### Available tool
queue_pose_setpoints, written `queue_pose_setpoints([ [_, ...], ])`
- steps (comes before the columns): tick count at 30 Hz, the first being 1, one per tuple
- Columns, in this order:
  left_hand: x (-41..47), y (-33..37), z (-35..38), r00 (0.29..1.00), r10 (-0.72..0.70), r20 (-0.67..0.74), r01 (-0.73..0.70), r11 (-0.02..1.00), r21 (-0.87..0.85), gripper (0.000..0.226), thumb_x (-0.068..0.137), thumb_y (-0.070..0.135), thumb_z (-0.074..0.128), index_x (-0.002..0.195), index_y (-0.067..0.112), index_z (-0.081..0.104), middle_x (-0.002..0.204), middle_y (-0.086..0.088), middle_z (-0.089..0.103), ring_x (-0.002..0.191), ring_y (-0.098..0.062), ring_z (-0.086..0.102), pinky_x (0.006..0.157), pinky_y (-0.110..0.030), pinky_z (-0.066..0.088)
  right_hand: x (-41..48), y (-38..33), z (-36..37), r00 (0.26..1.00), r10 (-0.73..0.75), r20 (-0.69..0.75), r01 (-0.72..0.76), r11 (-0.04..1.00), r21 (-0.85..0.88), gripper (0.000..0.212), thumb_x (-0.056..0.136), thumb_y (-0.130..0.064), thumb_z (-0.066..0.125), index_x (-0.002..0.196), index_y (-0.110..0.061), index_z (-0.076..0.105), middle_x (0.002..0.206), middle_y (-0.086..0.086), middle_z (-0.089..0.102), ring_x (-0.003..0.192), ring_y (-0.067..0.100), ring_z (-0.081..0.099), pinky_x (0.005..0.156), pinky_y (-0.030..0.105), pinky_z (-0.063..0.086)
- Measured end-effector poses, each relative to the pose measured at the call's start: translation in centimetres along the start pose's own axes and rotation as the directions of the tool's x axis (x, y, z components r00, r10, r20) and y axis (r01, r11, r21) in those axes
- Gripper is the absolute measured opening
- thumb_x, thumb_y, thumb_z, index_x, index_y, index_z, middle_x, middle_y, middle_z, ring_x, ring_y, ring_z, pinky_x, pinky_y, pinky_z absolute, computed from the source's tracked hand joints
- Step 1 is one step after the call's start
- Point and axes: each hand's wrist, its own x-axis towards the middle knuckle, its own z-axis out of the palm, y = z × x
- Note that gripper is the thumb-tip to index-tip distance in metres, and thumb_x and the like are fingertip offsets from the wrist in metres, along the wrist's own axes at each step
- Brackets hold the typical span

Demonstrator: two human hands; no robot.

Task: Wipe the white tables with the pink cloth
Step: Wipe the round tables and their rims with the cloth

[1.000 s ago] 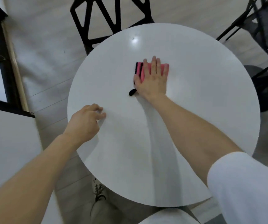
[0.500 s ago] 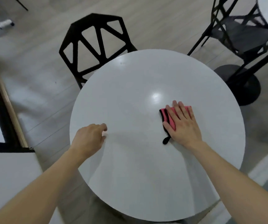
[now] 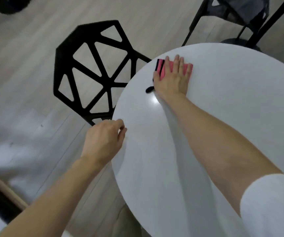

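The right hand (image 3: 172, 77) lies flat, fingers straight, pressing the pink cloth (image 3: 161, 70) onto the round white table (image 3: 223, 117) near its far left edge; the left hand (image 3: 105, 141) rests at the table's near left rim, fingers loosely curled, gripping nothing visible; 1 black chair (image 3: 93, 72) stands just beside the table.

- The place looked like a café or a shared dining area rather than a private room.
- A round white table (image 3: 223, 134) had a bare, glossy top.
- A black chair (image 3: 93, 72) with a cut-out geometric back stood just beside it.
- A second black chair (image 3: 240, 7) stood farther off, next to the dark post (image 3: 271, 19) of another piece of furniture.
- The floor (image 3: 26, 65) was pale wood-look plank, with a dark round shape (image 3: 12, 4) on it at the far left.
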Motion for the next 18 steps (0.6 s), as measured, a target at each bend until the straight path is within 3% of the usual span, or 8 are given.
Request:
queue_pose_setpoints([
  [3, 0.1, -3.3, -0.8, 0.994, 0.037, 0.104, -0.042, 0.998, 0.047, 0.017, 0.104, 0.033, 0.060, 0.090, 0.022, 0.063, 0.076, 0.008, 0.060, 0.072, -0.021, 0.060, 0.059, -0.042, 0.053, -7.4, -6.1, 0.8, 0.985, -0.165, 0.054, 0.163, 0.986, 0.040, 0.077, 0.106, -0.061, 0.023, 0.173, -0.023, 0.023, 0.180, 0.015, 0.016, 0.168, 0.032, 0.010, 0.133, 0.061, 0.000],
  [7, 1.1, -5.1, -1.9, 0.974, 0.109, 0.201, -0.132, 0.986, 0.104, 0.018, 0.103, 0.031, 0.058, 0.088, 0.022, 0.061, 0.076, 0.007, 0.063, 0.074, -0.020, 0.062, 0.060, -0.041, 0.054, -18.0, -4.4, 0.9, 0.966, -0.246, 0.080, 0.244, 0.969, 0.039, 0.073, 0.110, -0.061, 0.027, 0.174, -0.026, 0.017, 0.182, 0.009, 0.007, 0.169, 0.026, -0.001, 0.134, 0.059, 0.005],
  [13, 2.4, -3.5, -2.7, 0.968, 0.179, 0.173, -0.195, 0.978, 0.075, 0.013, 0.105, 0.026, 0.055, 0.094, 0.025, 0.061, 0.067, 0.010, 0.059, 0.059, -0.017, 0.056, 0.052, -0.036, 0.048, -27.5, 1.9, 0.6, 0.998, 0.018, 0.056, -0.017, 1.000, -0.018, 0.074, 0.112, -0.063, 0.030, 0.174, -0.025, 0.017, 0.183, 0.007, 0.005, 0.169, 0.025, -0.002, 0.134, 0.057, 0.011],
  [18, 3.2, -1.7, -1.8, 0.920, 0.356, 0.162, -0.367, 0.929, 0.045, 0.017, 0.109, 0.025, 0.051, 0.107, 0.019, 0.067, 0.082, 0.005, 0.069, 0.071, -0.021, 0.064, 0.058, -0.041, 0.054, -32.6, 3.9, 0.9, 0.964, 0.264, 0.018, -0.264, 0.964, -0.035, 0.076, 0.112, -0.065, 0.024, 0.175, -0.024, 0.011, 0.183, 0.008, 0.001, 0.169, 0.026, -0.005, 0.135, 0.057, 0.009],
])
